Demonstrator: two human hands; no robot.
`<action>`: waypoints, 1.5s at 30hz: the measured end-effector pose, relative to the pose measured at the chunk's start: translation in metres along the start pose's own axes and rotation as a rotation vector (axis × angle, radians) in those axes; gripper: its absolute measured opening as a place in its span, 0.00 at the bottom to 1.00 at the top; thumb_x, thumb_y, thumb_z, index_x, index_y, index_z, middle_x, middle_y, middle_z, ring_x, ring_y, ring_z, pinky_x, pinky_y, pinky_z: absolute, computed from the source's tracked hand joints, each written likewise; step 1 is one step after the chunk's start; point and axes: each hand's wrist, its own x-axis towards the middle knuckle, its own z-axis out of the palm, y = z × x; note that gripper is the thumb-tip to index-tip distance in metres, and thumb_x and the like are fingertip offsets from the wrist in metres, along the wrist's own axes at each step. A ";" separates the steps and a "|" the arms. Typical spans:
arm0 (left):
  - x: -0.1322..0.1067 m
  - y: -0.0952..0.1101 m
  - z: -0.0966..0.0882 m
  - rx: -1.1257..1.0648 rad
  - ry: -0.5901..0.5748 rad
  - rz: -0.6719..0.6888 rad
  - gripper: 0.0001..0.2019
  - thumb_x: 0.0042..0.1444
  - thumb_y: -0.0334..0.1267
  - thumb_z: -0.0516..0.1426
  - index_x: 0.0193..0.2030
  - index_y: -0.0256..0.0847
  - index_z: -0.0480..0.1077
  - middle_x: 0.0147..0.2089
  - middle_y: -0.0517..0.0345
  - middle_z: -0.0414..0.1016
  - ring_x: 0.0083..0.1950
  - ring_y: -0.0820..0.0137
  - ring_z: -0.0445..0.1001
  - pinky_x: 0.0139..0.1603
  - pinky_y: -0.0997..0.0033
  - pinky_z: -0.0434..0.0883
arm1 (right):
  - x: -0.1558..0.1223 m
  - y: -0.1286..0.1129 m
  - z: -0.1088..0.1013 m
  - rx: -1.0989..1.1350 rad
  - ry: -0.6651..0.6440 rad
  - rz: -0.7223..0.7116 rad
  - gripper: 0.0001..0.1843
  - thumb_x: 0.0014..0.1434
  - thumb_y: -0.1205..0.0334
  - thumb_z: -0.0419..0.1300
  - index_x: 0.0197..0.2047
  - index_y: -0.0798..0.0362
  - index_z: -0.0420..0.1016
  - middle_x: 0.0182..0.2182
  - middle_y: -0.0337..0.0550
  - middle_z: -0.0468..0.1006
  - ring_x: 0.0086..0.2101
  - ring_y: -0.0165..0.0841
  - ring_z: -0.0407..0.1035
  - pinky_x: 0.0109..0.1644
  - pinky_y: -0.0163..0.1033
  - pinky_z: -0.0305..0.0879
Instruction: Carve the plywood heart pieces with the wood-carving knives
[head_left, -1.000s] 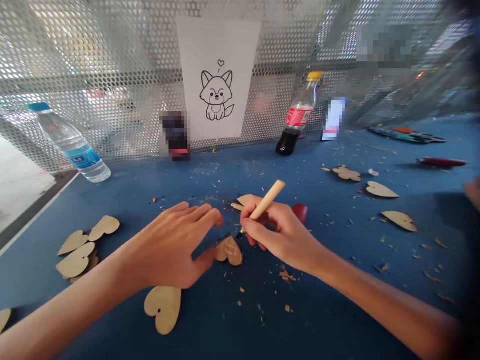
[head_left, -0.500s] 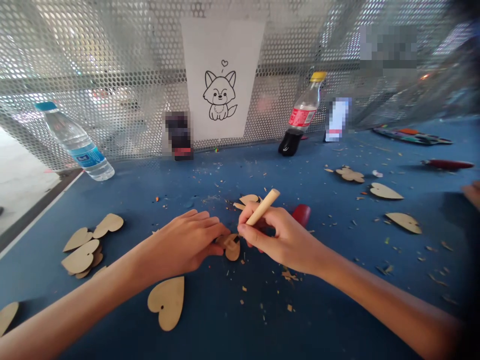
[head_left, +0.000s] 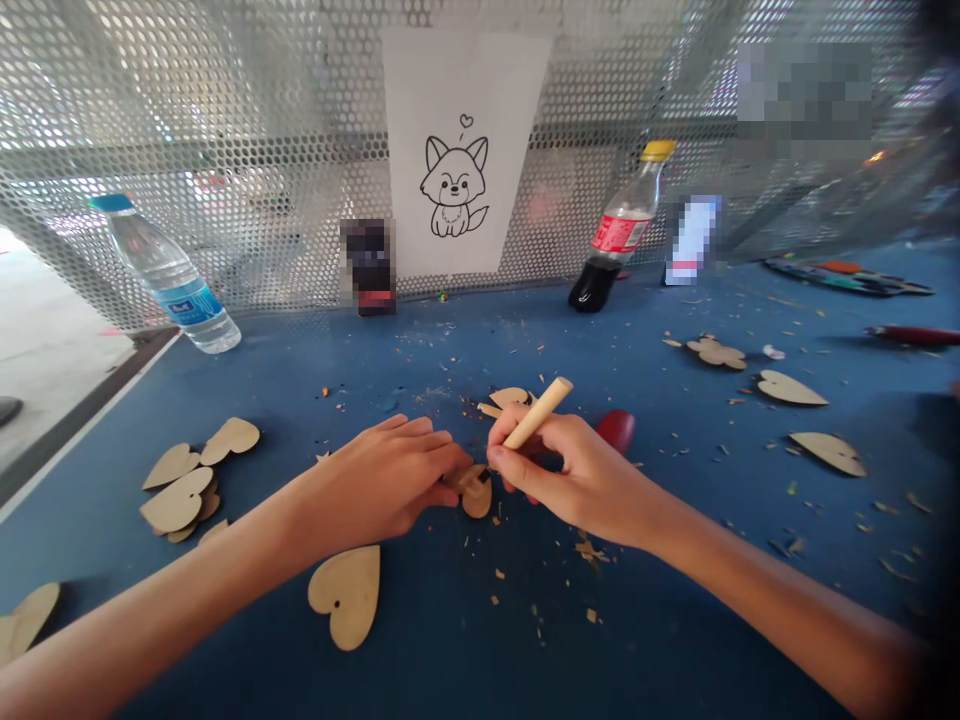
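My left hand lies low over the blue table, fingers bent, its thumb and fingertips gripping the edge of a small brown wooden heart with a carved-looking patch. My right hand is closed around a tool with a round, pale wooden handle, held like a pen; its lower end is hidden by the fingers, close to the small heart. Just behind the right hand lies a dark red object, partly covered. Another pale wooden heart and a thin wooden piece lie beyond the fingers. Nearer me rests a larger heart with a hole.
More wooden hearts lie at left and others at right, among wood chips. A water bottle, a cola bottle and a fox drawing stand along the perforated metal screen.
The whole view has shifted slightly, so things appear a little further right. Both hands keep nearly the same pose around the small heart.
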 end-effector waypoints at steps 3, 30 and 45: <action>-0.002 -0.002 -0.002 0.008 0.004 0.010 0.06 0.68 0.38 0.56 0.47 0.40 0.71 0.41 0.57 0.75 0.43 0.64 0.72 0.47 0.64 0.64 | 0.000 0.000 -0.001 -0.006 -0.011 0.009 0.12 0.66 0.54 0.60 0.34 0.50 0.66 0.26 0.35 0.67 0.24 0.29 0.64 0.27 0.37 0.59; 0.043 0.021 -0.044 -0.602 0.319 -0.074 0.09 0.70 0.41 0.53 0.42 0.41 0.70 0.40 0.63 0.77 0.37 0.74 0.73 0.37 0.73 0.65 | 0.002 -0.006 0.001 -0.327 0.104 -0.167 0.15 0.68 0.55 0.55 0.33 0.53 0.73 0.25 0.40 0.73 0.26 0.32 0.67 0.31 0.38 0.61; 0.040 0.020 -0.047 -0.602 0.292 -0.092 0.10 0.70 0.43 0.53 0.44 0.42 0.72 0.41 0.62 0.79 0.38 0.73 0.75 0.36 0.73 0.66 | 0.003 -0.005 0.001 -0.397 0.108 -0.228 0.16 0.69 0.50 0.55 0.34 0.51 0.75 0.19 0.37 0.71 0.20 0.31 0.66 0.26 0.37 0.63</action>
